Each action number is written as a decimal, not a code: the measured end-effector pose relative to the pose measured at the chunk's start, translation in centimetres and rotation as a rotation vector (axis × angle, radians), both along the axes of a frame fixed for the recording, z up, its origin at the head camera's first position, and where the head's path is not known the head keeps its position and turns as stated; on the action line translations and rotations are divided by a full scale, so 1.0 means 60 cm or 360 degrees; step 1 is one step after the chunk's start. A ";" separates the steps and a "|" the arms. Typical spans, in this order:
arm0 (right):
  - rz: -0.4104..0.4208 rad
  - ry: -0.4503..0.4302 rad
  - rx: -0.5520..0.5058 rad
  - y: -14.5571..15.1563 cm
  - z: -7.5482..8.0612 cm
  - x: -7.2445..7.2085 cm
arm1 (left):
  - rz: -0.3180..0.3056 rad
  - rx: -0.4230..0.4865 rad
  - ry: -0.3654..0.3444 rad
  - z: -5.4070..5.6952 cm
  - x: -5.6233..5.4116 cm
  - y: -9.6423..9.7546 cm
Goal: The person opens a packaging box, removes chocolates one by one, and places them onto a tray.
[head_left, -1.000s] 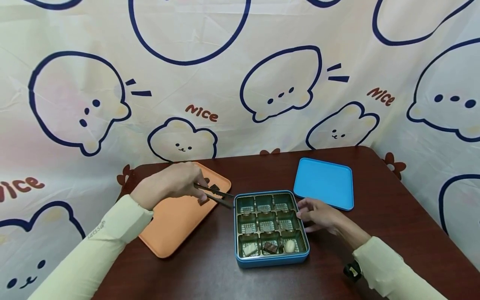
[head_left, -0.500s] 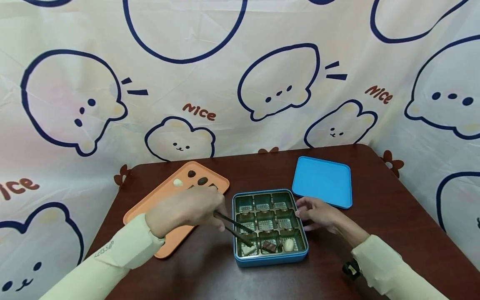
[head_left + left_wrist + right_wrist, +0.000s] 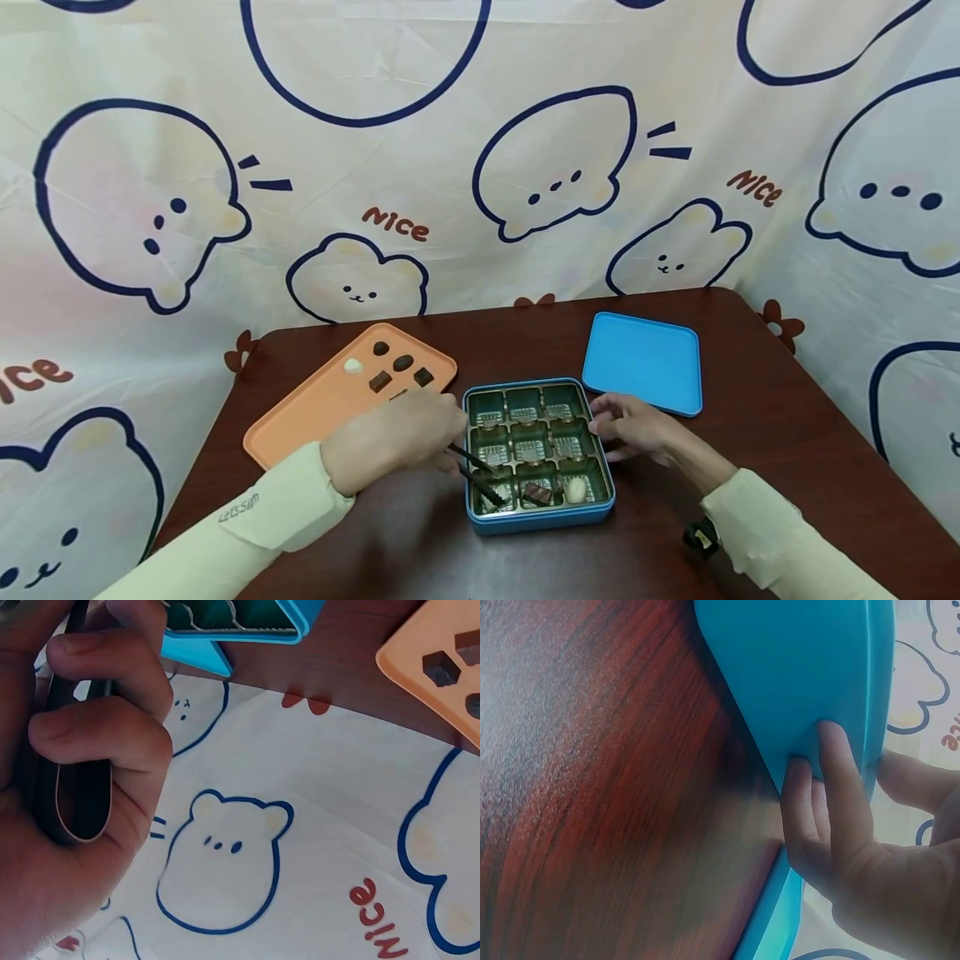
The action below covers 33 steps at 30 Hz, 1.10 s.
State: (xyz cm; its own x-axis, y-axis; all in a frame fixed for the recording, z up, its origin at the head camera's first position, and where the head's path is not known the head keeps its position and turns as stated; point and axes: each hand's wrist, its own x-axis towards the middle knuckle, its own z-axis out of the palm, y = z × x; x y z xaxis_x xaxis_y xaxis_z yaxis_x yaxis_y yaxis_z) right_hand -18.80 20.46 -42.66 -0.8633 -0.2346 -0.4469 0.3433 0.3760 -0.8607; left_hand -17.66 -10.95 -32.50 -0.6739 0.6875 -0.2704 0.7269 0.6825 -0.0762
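Observation:
My left hand [image 3: 401,433] holds black tongs [image 3: 86,795], the bent end lying in its palm. The tips of the tongs reach into the front-left compartment of a blue box [image 3: 543,523], over a pale chocolate piece [image 3: 495,502] that they partly cover. A gold nine-compartment insert [image 3: 517,462] lines the box. Its front row also has a dark chocolate [image 3: 537,493] in the middle and a white oval one [image 3: 576,490] at right. My right hand [image 3: 637,429] holds the box's right side, fingers against the outer wall and thumb at the rim in the right wrist view.
Beyond my left hand an orange tray [image 3: 300,425] bears several dark chocolates [image 3: 403,362] and a white one [image 3: 353,365]. A blue lid [image 3: 643,362] lies behind the box to the right. Patterned cloth [image 3: 555,50] hangs behind the brown table [image 3: 750,400].
My left hand has moved from over the tray rightward and nearer me, bringing the tongs into the box's front-left compartment. The right hand has stayed at the box.

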 end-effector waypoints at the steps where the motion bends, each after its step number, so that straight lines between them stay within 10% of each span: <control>1: 0.0000 0.0000 -0.0002 0.001 0.000 0.000 | -0.0016 -0.0001 0.0009 -0.003 0.002 0.003; 14: -0.0007 -0.0003 0.0004 -0.003 0.004 0.002 | -0.0087 -0.0218 0.0239 -0.023 0.031 0.029; 33: 0.0007 0.0000 -0.0003 0.000 0.001 0.001 | -0.0301 -0.0144 0.0543 -0.027 0.035 0.026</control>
